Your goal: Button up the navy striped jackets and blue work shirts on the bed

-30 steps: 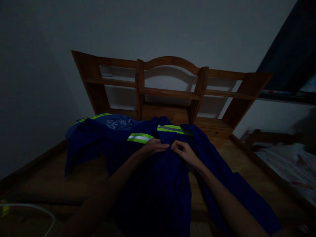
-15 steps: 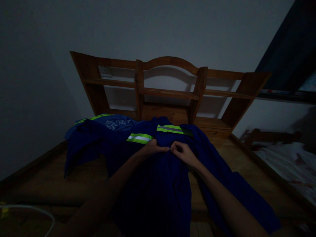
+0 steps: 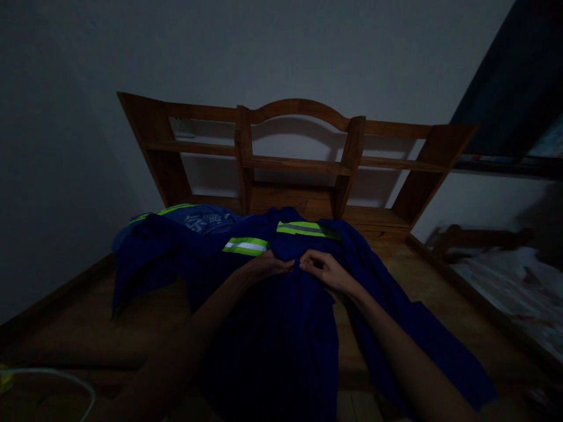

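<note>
A dark blue work jacket (image 3: 281,328) lies spread over a wooden desk, its front towards me and part of it hanging past the near edge. Yellow-green reflective bands (image 3: 303,228) cross its chest. My left hand (image 3: 268,265) is closed on the jacket's front, thumb pointing right. Just right of it, my right hand (image 3: 320,267) pinches the cloth near the middle opening, thumb and forefinger curled together. A small gap separates the two sets of fingertips. Any button or fastener between them is too dark to make out.
Behind the jacket stands a wooden shelf unit (image 3: 297,167) against the wall. A lighter blue garment (image 3: 206,218) with white print lies at the back left. A pale cable (image 3: 57,372) curves at lower left. A bed with white bedding (image 3: 505,287) is at right.
My fingertips have moved slightly apart, the left hand shifting a little left. The whole view has also shifted slightly. The jacket stays in place.
</note>
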Motion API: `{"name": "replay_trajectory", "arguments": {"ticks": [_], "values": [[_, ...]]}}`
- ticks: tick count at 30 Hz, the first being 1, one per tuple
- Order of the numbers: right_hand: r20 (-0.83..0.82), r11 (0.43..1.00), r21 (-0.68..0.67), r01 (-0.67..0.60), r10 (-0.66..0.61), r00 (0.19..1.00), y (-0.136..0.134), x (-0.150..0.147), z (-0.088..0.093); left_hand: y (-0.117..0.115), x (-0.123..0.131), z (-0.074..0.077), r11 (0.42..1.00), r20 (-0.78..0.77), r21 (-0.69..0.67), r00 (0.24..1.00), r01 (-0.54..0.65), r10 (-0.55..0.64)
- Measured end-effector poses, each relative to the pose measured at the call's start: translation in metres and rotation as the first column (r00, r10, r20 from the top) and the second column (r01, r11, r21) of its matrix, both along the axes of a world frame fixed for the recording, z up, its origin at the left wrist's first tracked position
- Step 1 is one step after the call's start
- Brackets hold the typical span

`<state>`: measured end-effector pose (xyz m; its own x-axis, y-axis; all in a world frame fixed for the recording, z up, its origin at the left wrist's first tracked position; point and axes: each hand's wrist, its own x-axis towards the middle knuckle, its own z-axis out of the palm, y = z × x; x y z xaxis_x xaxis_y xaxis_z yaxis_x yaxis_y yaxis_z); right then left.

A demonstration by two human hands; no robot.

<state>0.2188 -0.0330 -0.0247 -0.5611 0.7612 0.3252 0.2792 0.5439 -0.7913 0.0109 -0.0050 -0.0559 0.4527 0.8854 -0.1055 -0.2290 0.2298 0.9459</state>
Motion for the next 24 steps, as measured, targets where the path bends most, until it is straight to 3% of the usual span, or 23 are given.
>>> {"name": "replay_trajectory", "arguments": {"ticks": [4,7,11,15,24], "values": [[-0.052,0.997,-0.075,-0.029,0.025,0.998,0.001,0.0,0.0,0.003,0.001,-0.003,1.0,0.053,0.012,0.999,0.0,-0.001],[-0.089,0.994,-0.098,-0.054,0.045,0.995,0.002,0.001,0.0,0.0,0.001,0.003,0.999,0.067,0.022,0.997,0.032,-0.034],[-0.077,0.996,-0.085,-0.008,0.001,0.997,0.002,0.002,-0.001,-0.01,0.001,0.016,0.996,0.022,0.042,0.997,0.079,-0.08],[-0.046,0.998,-0.051,0.038,-0.04,0.998,0.002,0.001,-0.002,-0.013,0.005,0.018,0.989,-0.004,0.125,0.997,0.079,-0.079],[-0.023,0.992,0.009,0.124,-0.124,0.992,0.01,-0.001,-0.015,0.003,0.005,0.009,0.948,-0.146,0.304,0.979,-0.092,0.141]]}}
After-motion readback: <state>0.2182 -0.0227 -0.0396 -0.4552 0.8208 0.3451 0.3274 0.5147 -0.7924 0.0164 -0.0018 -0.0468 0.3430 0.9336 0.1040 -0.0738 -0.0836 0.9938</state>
